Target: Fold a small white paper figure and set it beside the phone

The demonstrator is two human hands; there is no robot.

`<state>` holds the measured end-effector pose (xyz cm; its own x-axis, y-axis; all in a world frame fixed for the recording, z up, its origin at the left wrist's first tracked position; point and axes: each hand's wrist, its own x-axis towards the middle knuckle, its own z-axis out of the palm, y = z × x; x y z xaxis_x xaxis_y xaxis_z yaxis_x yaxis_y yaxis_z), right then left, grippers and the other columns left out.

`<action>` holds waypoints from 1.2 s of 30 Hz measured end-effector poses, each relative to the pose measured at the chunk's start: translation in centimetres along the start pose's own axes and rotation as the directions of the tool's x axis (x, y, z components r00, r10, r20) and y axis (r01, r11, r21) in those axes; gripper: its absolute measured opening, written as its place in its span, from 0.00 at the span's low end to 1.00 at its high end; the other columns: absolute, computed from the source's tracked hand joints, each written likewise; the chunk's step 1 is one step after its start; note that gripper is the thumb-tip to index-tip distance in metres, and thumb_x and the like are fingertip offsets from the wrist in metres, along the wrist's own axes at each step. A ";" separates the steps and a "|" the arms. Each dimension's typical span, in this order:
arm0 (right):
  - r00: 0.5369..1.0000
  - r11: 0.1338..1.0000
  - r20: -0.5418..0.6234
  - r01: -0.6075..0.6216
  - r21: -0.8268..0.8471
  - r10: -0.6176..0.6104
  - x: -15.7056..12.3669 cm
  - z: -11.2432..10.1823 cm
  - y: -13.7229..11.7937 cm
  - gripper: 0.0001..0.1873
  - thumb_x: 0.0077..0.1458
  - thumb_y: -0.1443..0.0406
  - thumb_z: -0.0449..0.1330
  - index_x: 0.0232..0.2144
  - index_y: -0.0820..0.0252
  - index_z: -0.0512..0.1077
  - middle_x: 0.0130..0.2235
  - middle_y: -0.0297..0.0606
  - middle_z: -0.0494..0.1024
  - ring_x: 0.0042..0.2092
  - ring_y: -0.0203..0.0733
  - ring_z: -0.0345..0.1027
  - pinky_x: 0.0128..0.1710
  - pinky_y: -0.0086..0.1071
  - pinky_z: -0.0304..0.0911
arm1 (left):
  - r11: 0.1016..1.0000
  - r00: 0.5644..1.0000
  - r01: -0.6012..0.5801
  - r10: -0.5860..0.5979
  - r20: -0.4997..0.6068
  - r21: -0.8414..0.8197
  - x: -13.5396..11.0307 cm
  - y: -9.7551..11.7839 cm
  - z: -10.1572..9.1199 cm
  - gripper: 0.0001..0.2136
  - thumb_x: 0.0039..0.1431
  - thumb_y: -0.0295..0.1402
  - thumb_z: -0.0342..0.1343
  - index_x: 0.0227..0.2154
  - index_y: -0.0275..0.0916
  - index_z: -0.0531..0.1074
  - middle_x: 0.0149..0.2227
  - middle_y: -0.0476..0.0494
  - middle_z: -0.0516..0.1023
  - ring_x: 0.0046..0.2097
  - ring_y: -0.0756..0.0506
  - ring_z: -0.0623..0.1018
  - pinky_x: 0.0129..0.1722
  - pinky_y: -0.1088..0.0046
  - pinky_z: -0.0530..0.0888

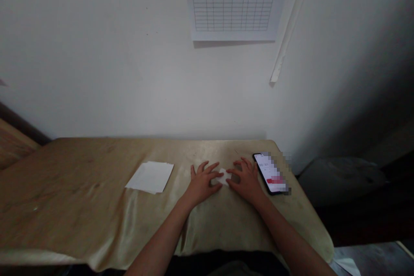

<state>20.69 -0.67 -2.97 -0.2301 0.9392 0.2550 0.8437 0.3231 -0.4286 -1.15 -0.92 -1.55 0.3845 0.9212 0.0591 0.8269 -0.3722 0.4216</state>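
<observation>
A small piece of white paper point(224, 177) lies on the cloth-covered table between my two hands. My left hand point(203, 184) is at its left side with the fingers spread, the index fingertip and thumb at the paper's edge. From the other side, my right hand point(246, 181) reaches in, fingers apart, its index finger and thumb close to the paper's right edge. Parts of the paper are hidden under the fingertips. Farther left, a loose stack of white paper sheets point(150, 177) lies flat, slightly out of line.
A phone point(270, 174) with a lit screen lies right of my right hand, partly blurred out. The table point(80, 207) wears a wrinkled gold cloth and meets a white wall. On the wall hang a gridded sheet point(234, 0) and a white cable strip point(291, 21).
</observation>
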 end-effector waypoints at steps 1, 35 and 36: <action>1.000 1.000 0.010 0.019 -0.008 -0.019 -0.1 -0.1 -0.1 0.17 0.55 0.54 0.65 0.48 0.42 0.78 0.58 0.41 0.70 0.68 0.58 0.48 0.65 0.67 0.32 | 1.000 1.000 -0.020 0.020 0.016 -0.008 0.0 -0.2 -0.2 0.19 0.57 0.40 0.63 0.52 0.61 0.73 0.68 0.54 0.63 0.69 0.30 0.55 0.61 0.25 0.40; 0.974 0.967 0.031 0.219 0.129 -0.225 -0.3 -0.5 -0.8 0.07 0.59 0.64 0.61 0.38 0.51 0.78 0.45 0.36 0.79 0.54 0.46 0.67 0.67 0.63 0.26 | 0.995 0.999 -0.031 0.029 -0.024 -0.098 0.4 -1.2 -0.3 0.08 0.58 0.38 0.63 0.40 0.52 0.80 0.56 0.51 0.78 0.62 0.38 0.67 0.65 0.41 0.47; 0.975 0.968 0.033 0.214 0.133 -0.220 -0.3 -0.5 -0.8 0.06 0.59 0.64 0.61 0.38 0.51 0.78 0.45 0.36 0.79 0.54 0.46 0.67 0.67 0.63 0.26 | 0.995 0.999 -0.034 0.031 -0.031 -0.099 0.4 -1.2 -0.2 0.07 0.57 0.38 0.64 0.40 0.52 0.80 0.56 0.51 0.78 0.62 0.38 0.67 0.65 0.41 0.47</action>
<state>20.33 -1.24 -2.29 -0.4259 0.8482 0.3148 0.7028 0.5293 -0.4754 -2.11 -0.11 -1.84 0.3974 0.9121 0.1004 0.7685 -0.3906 0.5067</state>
